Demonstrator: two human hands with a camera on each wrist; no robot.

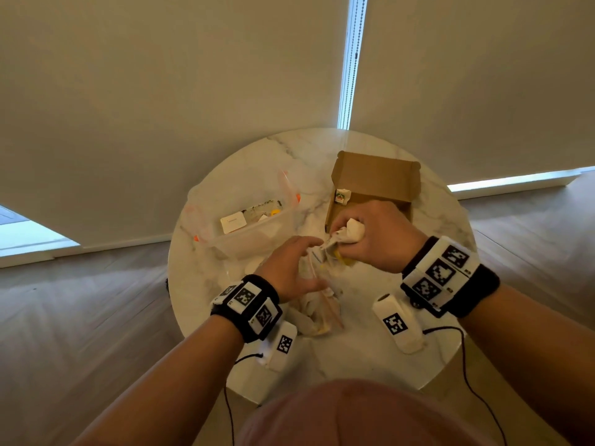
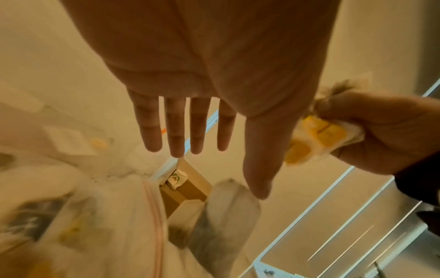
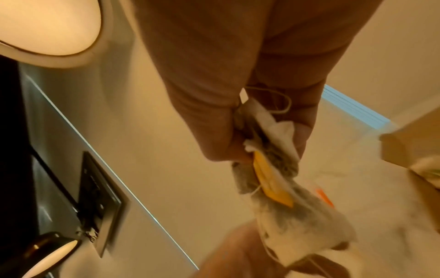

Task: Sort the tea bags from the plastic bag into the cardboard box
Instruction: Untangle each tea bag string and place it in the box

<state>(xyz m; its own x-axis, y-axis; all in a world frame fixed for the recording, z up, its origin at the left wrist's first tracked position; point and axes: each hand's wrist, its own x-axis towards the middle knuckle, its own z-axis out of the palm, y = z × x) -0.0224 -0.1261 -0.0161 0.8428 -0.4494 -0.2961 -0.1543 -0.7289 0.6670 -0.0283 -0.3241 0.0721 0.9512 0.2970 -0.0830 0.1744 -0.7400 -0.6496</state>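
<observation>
Papery white tea bags with yellow tags (image 3: pixel 273 169), bunched in the gripping right hand (image 1: pixel 370 239), may slip or snag strings short of the brown cardboard box (image 1: pixel 376 185); left hand (image 1: pixel 289 268) spread, seemingly empty.

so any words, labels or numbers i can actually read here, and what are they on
No text can be read anywhere.
White card in the clear plastic container: faint print, too small.
Green and red label on the tea bag in the cardboard box: blurred.
Wrist bands: square black and white marker patterns, no words.
</observation>
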